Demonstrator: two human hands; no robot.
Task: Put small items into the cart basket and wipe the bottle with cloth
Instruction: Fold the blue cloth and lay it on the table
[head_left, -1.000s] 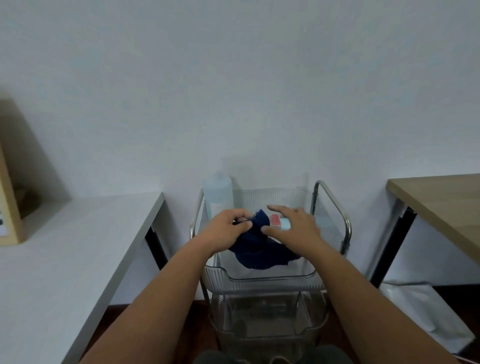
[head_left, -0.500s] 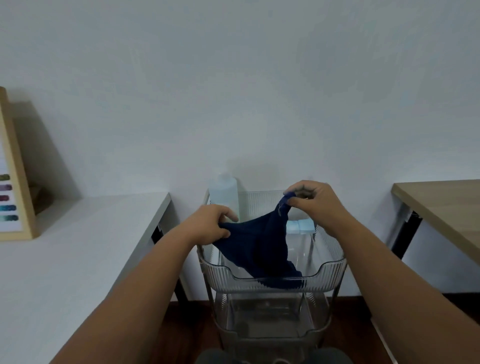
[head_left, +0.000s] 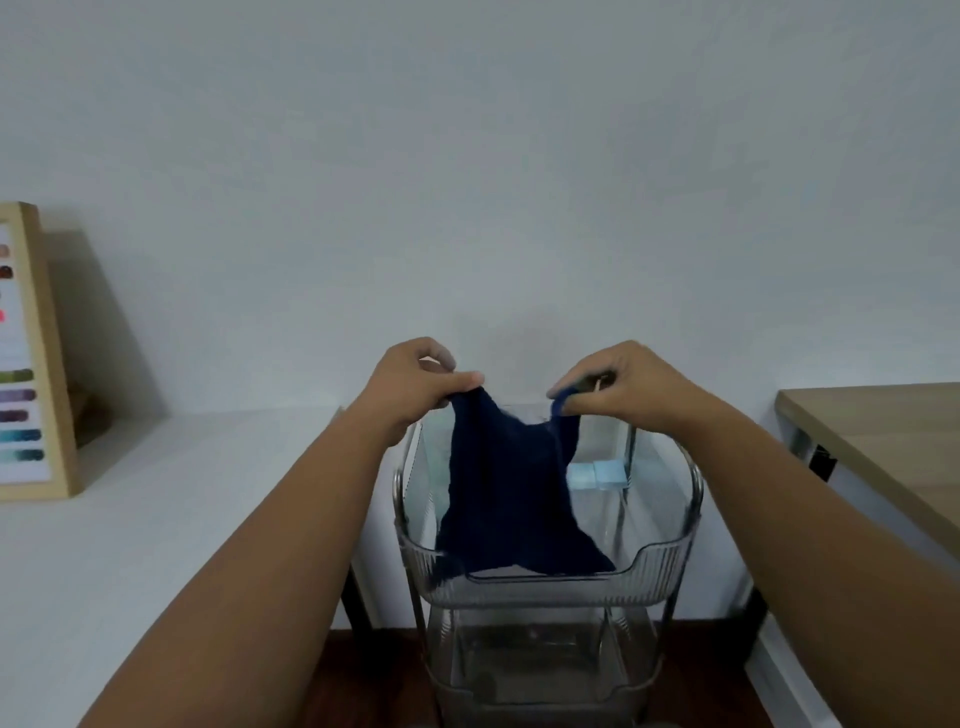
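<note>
A pale wall (head_left: 467, 156) fills the upper half of the view, from nine round to three o'clock. At eight o'clock a white table (head_left: 156, 519) runs to the left edge, and a wood-framed colour chart (head_left: 31, 364) leans on it at nine o'clock against the wall. At three o'clock the corner of a wooden table (head_left: 883, 447) juts in on dark legs. Between the two tables, at six o'clock, stands a clear tiered cart; its top cart basket (head_left: 550, 584) has a ribbed front wall, with a lower tier beneath it. Both forearms reach in from the bottom corners toward the centre. A dark blue cloth (head_left: 509, 499) hangs spread between the hands above the basket, its lower edge draping down inside the front wall and hiding much of the basket's inside, so the bottle cannot be made out. The left hand (head_left: 415, 387) pinches the cloth's upper left corner, the right hand (head_left: 618, 387) pinches the upper right. Just right of the cloth, at the basket's far side, a small light blue item (head_left: 595, 474) shows.
</note>
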